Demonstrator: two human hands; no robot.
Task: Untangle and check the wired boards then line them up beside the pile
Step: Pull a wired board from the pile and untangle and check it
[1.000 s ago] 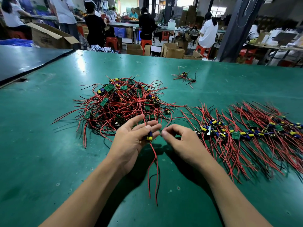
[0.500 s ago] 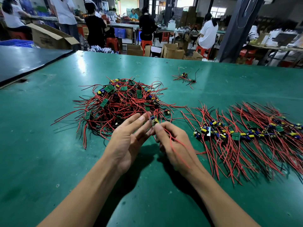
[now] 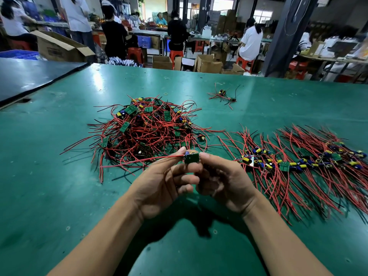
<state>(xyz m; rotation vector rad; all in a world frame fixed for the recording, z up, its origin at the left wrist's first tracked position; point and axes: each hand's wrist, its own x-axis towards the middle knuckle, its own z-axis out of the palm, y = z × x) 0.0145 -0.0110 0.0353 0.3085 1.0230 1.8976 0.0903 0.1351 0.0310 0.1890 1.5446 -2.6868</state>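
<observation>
A green work table (image 3: 59, 196) is seen in a busy workshop, with people at benches and cardboard boxes (image 3: 207, 63) behind it. A tangled pile (image 3: 147, 128) of small green boards with red and black wires is heaped on the table. Just in front of the pile, a single wired board (image 3: 191, 158) is held up off the table between both hands. It is pinched at its left edge by the left hand (image 3: 159, 188) and at its right edge by the right hand (image 3: 225, 184), whose lower fingers are curled in below it. The two hands are set close together, fingertips nearly meeting. A red wire (image 3: 139, 160) is stretched from the board leftward across the near edge of the pile. To the right of the pile, a row of boards (image 3: 298, 164) is laid out with wires fanned to both sides. Beyond the pile, to its right, a few stray boards (image 3: 223, 94) are seen lying apart; their number cannot be made out, perhaps two
</observation>
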